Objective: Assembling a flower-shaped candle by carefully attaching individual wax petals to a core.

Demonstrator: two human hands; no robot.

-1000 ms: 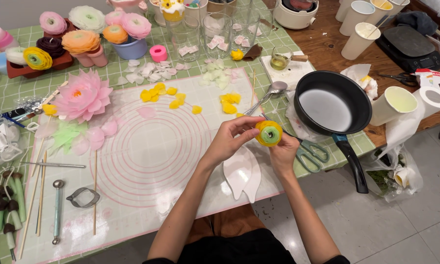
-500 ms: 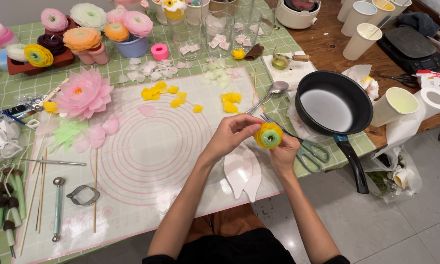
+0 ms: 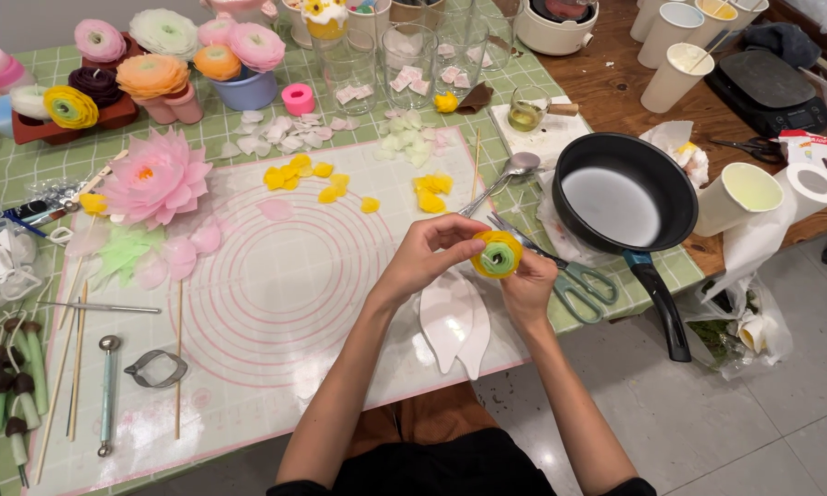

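Holding a small round flower (image 3: 497, 253), yellow outside and green inside, the two hands met just past the near right edge of the big white mat (image 3: 275, 294) with pink rings. The right hand (image 3: 529, 287) was cupped under the flower, fingers curled round it. The left hand (image 3: 424, 254) was closed at the tips, pinching the flower's rim from the mat side.

Compared with a second before, very little had moved. The flower stayed in the same spot and both hands kept the same grip. Maybe the fingers had turned the flower a tiny bit, but the view was too small to be sure. It looked like slow, careful work on the petals, so the flower was likely not finished.

Two white leaf shapes (image 3: 456, 320) lay on the mat right below the hands. Green scissors (image 3: 574, 276) lay just off the mat to the right, and a black pan (image 3: 626, 195) sat beyond them. Loose yellow petals (image 3: 308, 176) lay at the far side of the mat. A big pink flower (image 3: 153, 176) rested at the mat's far left corner.
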